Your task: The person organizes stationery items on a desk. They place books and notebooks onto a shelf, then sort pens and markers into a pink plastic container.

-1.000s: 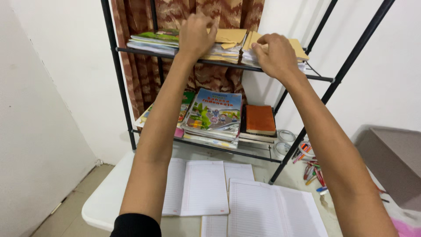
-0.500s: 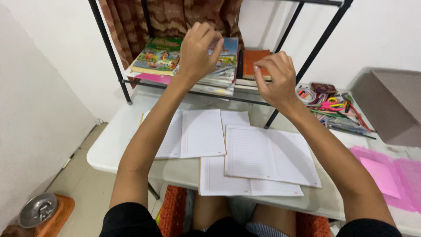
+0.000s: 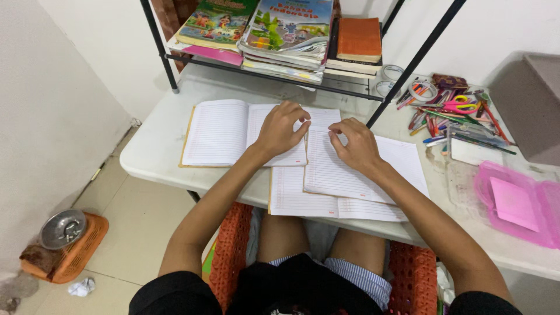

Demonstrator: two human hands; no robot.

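My left hand rests on the right page of an open lined ledger book on the white table, fingers bent and touching the paper. My right hand lies on the left page of a second open lined book, fingertips curled at the page's top edge. A third open lined book lies under both. Neither hand grips anything that I can see.
A black metal shelf at the table's back carries stacks of colourful books and an orange-brown book. Pens, scissors and tape rolls are heaped at right, with a pink plastic case. An orange basket with a metal bowl sits on the floor.
Both hands came down from the shelf's book stacks to the open lined books on the table. The view tilted downward with them.
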